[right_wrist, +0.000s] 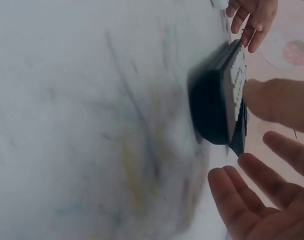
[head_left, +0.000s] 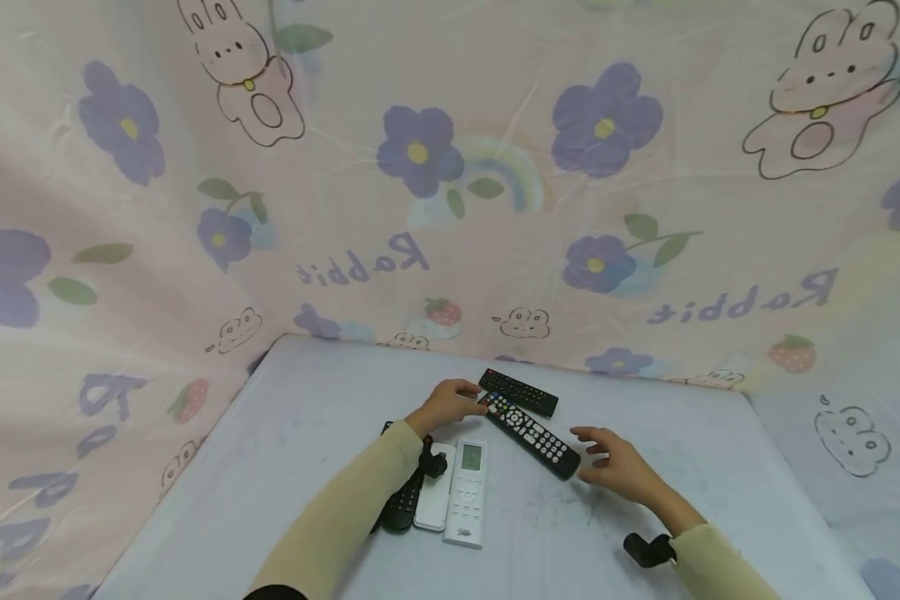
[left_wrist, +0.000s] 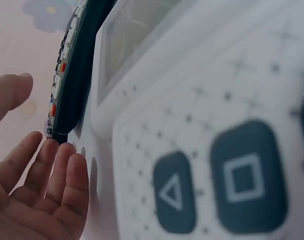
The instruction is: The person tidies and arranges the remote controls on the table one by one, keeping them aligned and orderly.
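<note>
A black remote control point(head_left: 532, 437) with white and coloured buttons lies slantwise on the white table between the two hands. My left hand point(head_left: 450, 403) is at its far-left end; fingertips are close to that end in the left wrist view, and contact is unclear. The fingers are loosely extended, thumb apart. By the remote's near-right end is my right hand point(head_left: 619, 467), its fingers spread and relaxed; the right wrist view shows the thumb point(right_wrist: 279, 102) overlapping the remote's buttons, so touching cannot be told. A second black remote point(head_left: 521, 393) lies just behind the first.
Left of centre, a white remote with a screen point(head_left: 467, 496) lies beside another white remote point(head_left: 433, 504). Next to them are black remotes point(head_left: 401, 508), partly hidden by the left sleeve point(head_left: 337, 517). Printed fabric point(head_left: 487, 250) rises behind the table point(head_left: 570, 558).
</note>
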`<state>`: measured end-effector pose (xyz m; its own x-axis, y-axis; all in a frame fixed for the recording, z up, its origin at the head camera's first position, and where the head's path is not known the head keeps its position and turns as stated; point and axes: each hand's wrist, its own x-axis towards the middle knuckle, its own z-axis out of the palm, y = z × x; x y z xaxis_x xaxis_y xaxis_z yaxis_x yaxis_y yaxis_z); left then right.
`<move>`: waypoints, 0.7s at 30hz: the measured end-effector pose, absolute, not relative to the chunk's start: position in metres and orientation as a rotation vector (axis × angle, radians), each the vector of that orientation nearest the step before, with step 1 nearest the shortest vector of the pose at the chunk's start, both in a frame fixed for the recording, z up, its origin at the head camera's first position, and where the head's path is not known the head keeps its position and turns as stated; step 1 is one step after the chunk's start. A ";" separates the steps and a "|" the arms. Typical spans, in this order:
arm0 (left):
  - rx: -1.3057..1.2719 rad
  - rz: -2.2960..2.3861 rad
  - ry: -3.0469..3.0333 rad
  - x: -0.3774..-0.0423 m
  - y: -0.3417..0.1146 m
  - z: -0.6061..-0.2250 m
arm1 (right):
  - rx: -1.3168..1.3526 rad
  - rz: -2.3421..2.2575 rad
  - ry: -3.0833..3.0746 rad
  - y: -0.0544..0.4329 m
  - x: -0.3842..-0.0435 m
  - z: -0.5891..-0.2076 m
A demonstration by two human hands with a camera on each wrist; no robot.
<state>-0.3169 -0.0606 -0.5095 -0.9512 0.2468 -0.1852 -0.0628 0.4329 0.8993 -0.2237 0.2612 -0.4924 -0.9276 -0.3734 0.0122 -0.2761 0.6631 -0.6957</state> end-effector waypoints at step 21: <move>0.169 1.429 2.480 -0.318 -0.050 -0.506 | -0.425 -1.089 2.712 0.252 -0.226 -0.501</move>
